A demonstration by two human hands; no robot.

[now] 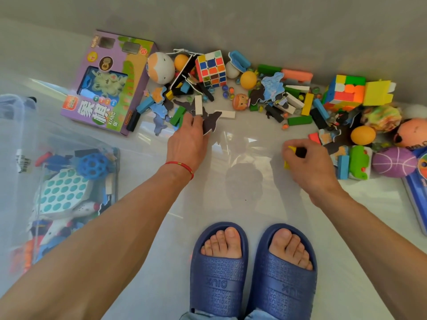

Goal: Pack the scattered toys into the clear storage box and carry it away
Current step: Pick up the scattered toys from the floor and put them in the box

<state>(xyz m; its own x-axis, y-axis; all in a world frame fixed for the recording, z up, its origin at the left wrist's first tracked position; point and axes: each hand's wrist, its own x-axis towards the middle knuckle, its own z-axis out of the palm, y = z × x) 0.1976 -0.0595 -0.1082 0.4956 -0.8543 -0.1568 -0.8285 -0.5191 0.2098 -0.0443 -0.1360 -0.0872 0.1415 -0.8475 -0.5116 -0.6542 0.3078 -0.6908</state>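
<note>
Left hand [188, 137] pinches a dark puzzle piece [211, 122], right hand [305, 161] clutches small blocks [298, 152], with the clear storage box [20, 139] off left, nearer the left arm.

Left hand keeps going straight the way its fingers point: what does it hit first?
Likely the white block just past the left hand, which already pinches a dark puzzle piece. Depth is uncertain.

The floor [231, 204] was pale, glossy and reflective; a plain grey wall [231, 24] ran along its far edge.
</note>
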